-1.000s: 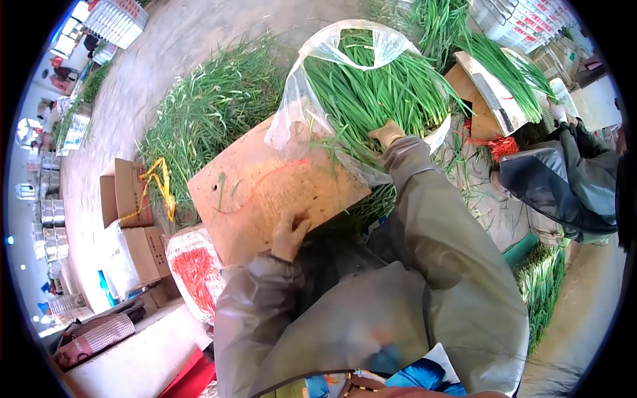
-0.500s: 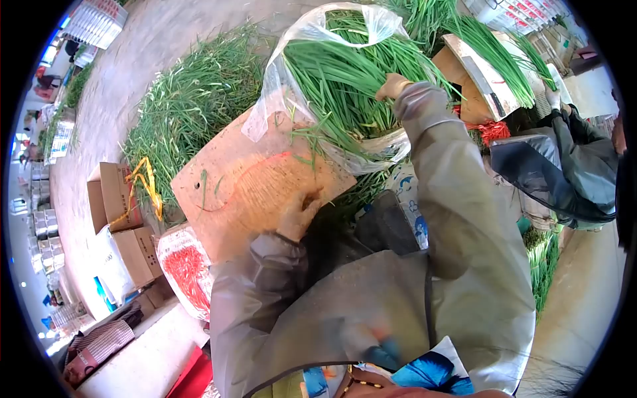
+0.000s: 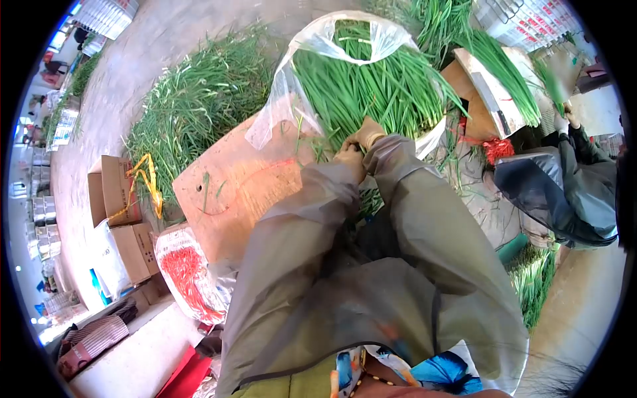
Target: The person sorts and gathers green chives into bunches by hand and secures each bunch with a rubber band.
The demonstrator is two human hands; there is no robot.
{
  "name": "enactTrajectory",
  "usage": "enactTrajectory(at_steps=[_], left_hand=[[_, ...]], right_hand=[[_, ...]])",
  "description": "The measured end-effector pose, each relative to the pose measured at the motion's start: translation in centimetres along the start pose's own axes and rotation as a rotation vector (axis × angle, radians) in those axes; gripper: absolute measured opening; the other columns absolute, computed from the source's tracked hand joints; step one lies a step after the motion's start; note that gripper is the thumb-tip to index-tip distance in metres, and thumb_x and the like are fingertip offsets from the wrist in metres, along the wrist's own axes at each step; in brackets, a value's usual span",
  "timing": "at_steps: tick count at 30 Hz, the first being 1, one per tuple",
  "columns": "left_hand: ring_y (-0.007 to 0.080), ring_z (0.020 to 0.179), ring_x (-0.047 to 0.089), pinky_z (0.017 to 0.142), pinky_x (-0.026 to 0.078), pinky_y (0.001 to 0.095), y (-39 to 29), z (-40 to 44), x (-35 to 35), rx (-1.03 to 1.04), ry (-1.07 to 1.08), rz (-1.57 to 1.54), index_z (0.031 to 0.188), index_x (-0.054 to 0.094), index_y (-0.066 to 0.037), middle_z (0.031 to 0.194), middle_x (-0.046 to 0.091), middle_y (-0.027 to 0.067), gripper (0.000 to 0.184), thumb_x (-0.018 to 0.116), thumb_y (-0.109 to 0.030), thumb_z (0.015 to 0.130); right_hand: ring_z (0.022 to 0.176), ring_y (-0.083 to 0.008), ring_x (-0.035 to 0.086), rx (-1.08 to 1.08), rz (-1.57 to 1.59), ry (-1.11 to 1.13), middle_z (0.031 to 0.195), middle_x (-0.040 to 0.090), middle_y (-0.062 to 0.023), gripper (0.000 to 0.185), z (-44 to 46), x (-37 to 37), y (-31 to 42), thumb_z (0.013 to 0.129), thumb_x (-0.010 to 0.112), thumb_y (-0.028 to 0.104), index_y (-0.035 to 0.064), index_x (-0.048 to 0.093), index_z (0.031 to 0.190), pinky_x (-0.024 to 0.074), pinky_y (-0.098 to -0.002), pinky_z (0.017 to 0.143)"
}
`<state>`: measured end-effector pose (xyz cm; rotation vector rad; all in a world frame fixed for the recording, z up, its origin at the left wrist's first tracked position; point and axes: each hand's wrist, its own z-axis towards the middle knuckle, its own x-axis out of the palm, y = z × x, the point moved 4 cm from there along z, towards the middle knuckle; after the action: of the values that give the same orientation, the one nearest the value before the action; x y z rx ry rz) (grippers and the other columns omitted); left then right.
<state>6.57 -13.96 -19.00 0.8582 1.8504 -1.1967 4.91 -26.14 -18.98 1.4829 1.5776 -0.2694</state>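
Observation:
Long green garlic chives (image 3: pixel 371 89) lie in a clear plastic bag (image 3: pixel 305 34), whose far rim stands up like a hoop. My right hand (image 3: pixel 368 134) is closed at the bag's near edge, where the plastic runs off to the right. Close against it, my left hand (image 3: pixel 350 159) has its fingers curled; what lies inside them is hidden. Left of my hands is a worn wooden board (image 3: pixel 242 179) with a hole and a few loose green blades on it.
A heap of loose greens (image 3: pixel 199 99) covers the floor at left. Cardboard boxes (image 3: pixel 119 192) and a sack with red ties (image 3: pixel 189 275) stand nearer. At right, a co-worker's hand (image 3: pixel 563 123) is beside a slanted board (image 3: pixel 488 86) bearing more chives. Cut bundles (image 3: pixel 534 278) lie lower right.
My right hand has come down from the chives to the bag's near edge. My left hand has left the board and moved up and right beside it.

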Motion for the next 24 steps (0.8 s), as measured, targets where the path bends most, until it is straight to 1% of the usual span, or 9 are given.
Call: enactTrajectory(at_steps=[4,6,8,10,12,16,18,23,24], left_hand=[[0.0344,0.107,0.051,0.089,0.043,0.0393,-1.1,-7.1,-7.5,0.164,-0.417,-0.253,0.113,0.056,-0.01,0.115,0.054,0.0175,0.033,0.056,-0.022,0.082],[0.0324,0.105,0.052,0.088,0.043,0.0382,0.1,-11.2,-8.9,0.162,-0.399,-0.334,0.115,0.055,-0.011,0.115,0.055,0.0165,0.034,0.056,-0.021,0.083],[0.0303,0.104,0.053,0.087,0.044,0.0372,1.3,-14.7,-9.6,0.172,-0.385,-0.415,0.116,0.054,-0.011,0.115,0.055,0.0156,0.034,0.057,-0.019,0.083],[0.0249,0.102,0.055,0.086,0.044,0.0346,3.1,-17.2,-8.2,0.008,-0.239,-0.549,0.118,0.052,-0.01,0.113,0.056,0.0124,0.034,0.056,-0.014,0.084],[0.0229,0.102,0.054,0.087,0.043,0.0338,4.6,-19.3,-7.0,0.065,-0.266,-0.574,0.117,0.052,-0.008,0.113,0.056,0.0115,0.034,0.056,-0.013,0.084],[0.0196,0.107,0.051,0.093,0.039,0.031,2.2,-23.4,-10.7,0.29,-0.38,-0.764,0.114,0.052,-0.004,0.114,0.055,0.0103,0.033,0.059,-0.011,0.083],[0.0297,0.108,0.053,0.092,0.041,0.0371,0.1,-24.9,-13.4,0.321,-0.381,-0.761,0.12,0.05,-0.009,0.114,0.057,0.0131,0.048,0.068,-0.017,0.075],[0.0327,0.13,0.028,0.104,0.027,0.0455,-12.0,-30.3,-18.9,0.523,-0.455,0.19,0.141,0.026,-0.018,0.138,0.032,0.0186,0.099,0.077,-0.032,0.057],[0.0333,0.13,0.029,0.106,0.024,0.0447,-13.4,-31.0,-18.0,0.574,-0.434,0.262,0.139,0.031,-0.017,0.139,0.033,0.0169,0.086,0.071,-0.024,0.063]], right_hand=[[0.096,-0.0384,0.058,-0.103,-0.226,-0.254,0.102,0.06,-0.0231,0.046,-2.0,-8.7,-0.6,0.077,0.056,0.016,0.0052,0.046,0.121,0.0473,-0.0418,0.083],[0.084,-0.0352,0.062,-0.18,-0.288,-0.294,0.093,0.063,-0.0219,0.053,-3.6,-14.5,-1.9,0.071,0.066,0.015,0.0024,0.048,0.119,0.0494,-0.0409,0.073],[0.059,-0.0211,0.06,-0.352,0.103,-0.229,0.071,0.062,-0.0143,0.055,-7.2,-18.2,-4.3,0.063,0.071,0.01,-0.0037,0.05,0.112,0.0464,-0.0317,0.053],[0.055,-0.0172,0.057,-0.344,0.073,-0.297,0.066,0.06,-0.011,0.05,-8.4,-18.0,-8.2,0.062,0.072,0.006,-0.0044,0.052,0.106,0.0447,-0.0308,0.049],[0.073,-0.0264,0.063,-0.13,-0.06,-0.027,0.082,0.064,-0.0178,0.063,-10.6,-17.3,-10.2,0.06,0.072,0.013,0.0,0.051,0.118,0.0501,-0.0336,0.066],[0.062,-0.014,0.059,-0.355,0.656,0.064,0.08,0.062,-0.0083,0.047,-17.8,-18.8,-10.6,0.066,0.07,0.002,-0.0001,0.053,0.109,0.0471,-0.0254,0.055],[0.064,-0.0128,0.058,-0.356,0.73,0.136,0.079,0.062,-0.0071,0.043,-20.9,-17.8,-10.3,0.069,0.07,0.0,-0.0004,0.054,0.109,0.0466,-0.0239,0.054],[0.064,-0.0108,0.058,-0.247,0.713,0.604,0.079,0.063,-0.0028,0.031,-31.1,-8.7,-4.9,0.07,0.073,0.009,0.0047,0.061,0.099,0.0463,-0.0219,0.054],[0.064,-0.01,0.058,-0.251,0.651,0.744,0.078,0.063,-0.0021,0.029,-32.3,-6.3,-4.2,0.071,0.073,0.012,0.0054,0.062,0.097,0.0463,-0.0218,0.054]])
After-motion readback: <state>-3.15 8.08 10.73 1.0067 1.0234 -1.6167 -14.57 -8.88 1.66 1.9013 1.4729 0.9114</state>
